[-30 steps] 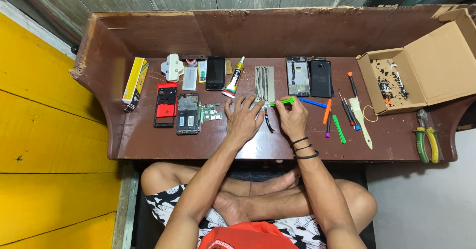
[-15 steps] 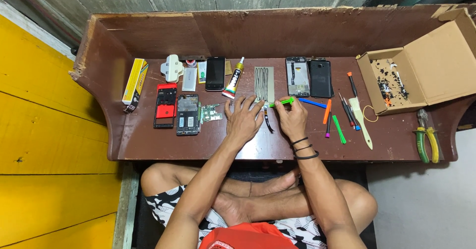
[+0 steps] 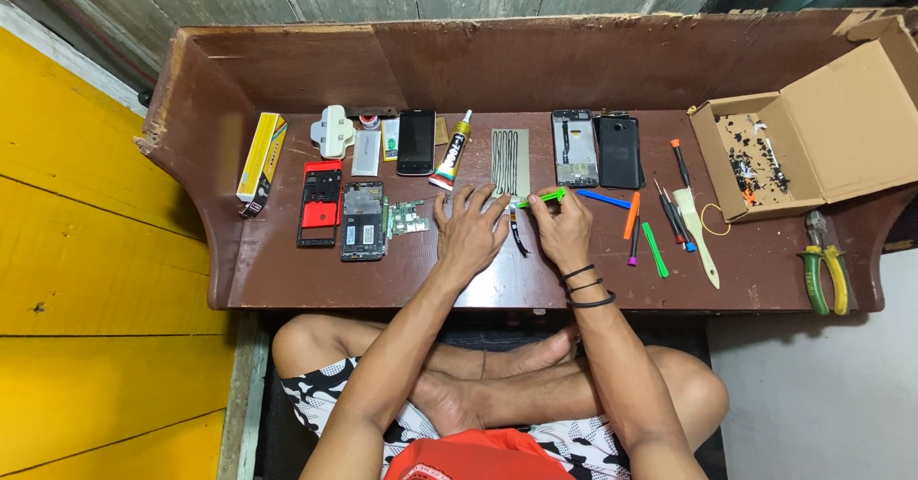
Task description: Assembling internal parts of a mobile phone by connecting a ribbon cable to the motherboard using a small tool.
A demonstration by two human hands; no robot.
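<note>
**Hands at bench centre**

I see L hand (image 3: 470,231) open, fingers spread flat on the wooden bench (image 3: 287,279), just beside a small black part (image 3: 517,234). R hand (image 3: 562,227) pinches a green tool (image 3: 541,197), tip pointing left. Orange screwdriver (image 3: 631,215) lies nearby.

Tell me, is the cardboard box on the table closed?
No, the cardboard box sits open at the table's right end, its flap folded back and small parts showing inside.
</note>
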